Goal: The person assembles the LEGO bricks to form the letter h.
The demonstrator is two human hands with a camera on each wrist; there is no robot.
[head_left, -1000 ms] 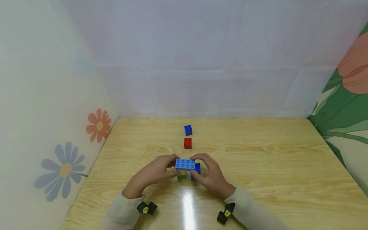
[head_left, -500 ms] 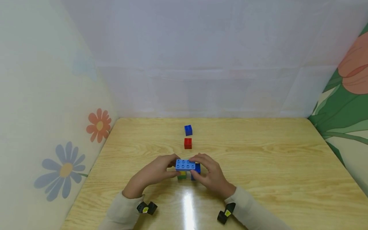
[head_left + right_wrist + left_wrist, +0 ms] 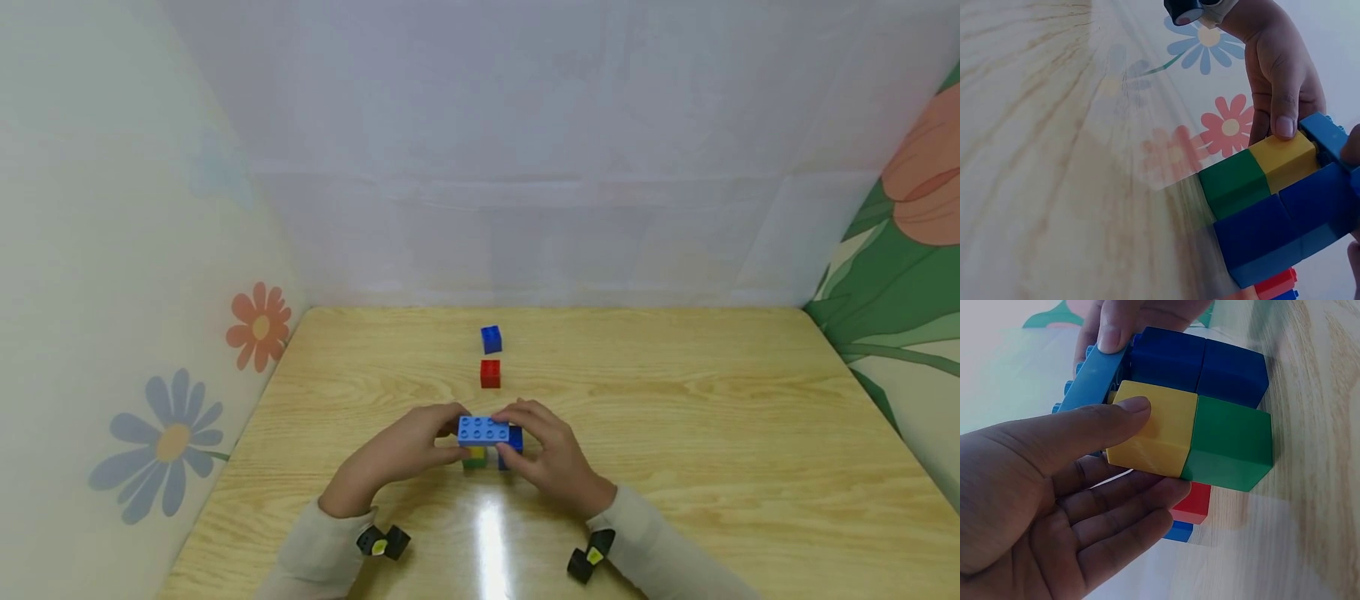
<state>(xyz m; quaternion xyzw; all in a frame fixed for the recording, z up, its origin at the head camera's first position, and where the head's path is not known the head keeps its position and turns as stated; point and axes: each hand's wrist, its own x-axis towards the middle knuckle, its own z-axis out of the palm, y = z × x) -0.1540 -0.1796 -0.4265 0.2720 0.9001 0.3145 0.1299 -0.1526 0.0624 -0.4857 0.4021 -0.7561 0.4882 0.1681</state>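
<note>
Two short columns of toy building bricks stand side by side on the table. One has a yellow brick (image 3: 1157, 434) on a green brick (image 3: 1232, 444); the other is two dark blue bricks (image 3: 1233, 372). Across their tops lies a long light blue brick (image 3: 483, 430), with studs showing in a narrow gap beneath it in the left wrist view. My left hand (image 3: 408, 442) holds the yellow brick between thumb and fingers. From the other side my right hand (image 3: 551, 454) pinches the light blue brick's right end, thumb in front and fingers over its studs.
Behind the columns a small red brick (image 3: 491, 374) sits on the wooden table (image 3: 675, 400), with another blue brick (image 3: 491, 339) farther back. A pale wall (image 3: 525, 167) closes off the far edge, and flower-patterned walls stand at both sides.
Over the last second my right fingers have slid slightly left onto the top of the light blue brick. My left hand and the bricks stay almost where they were.
</note>
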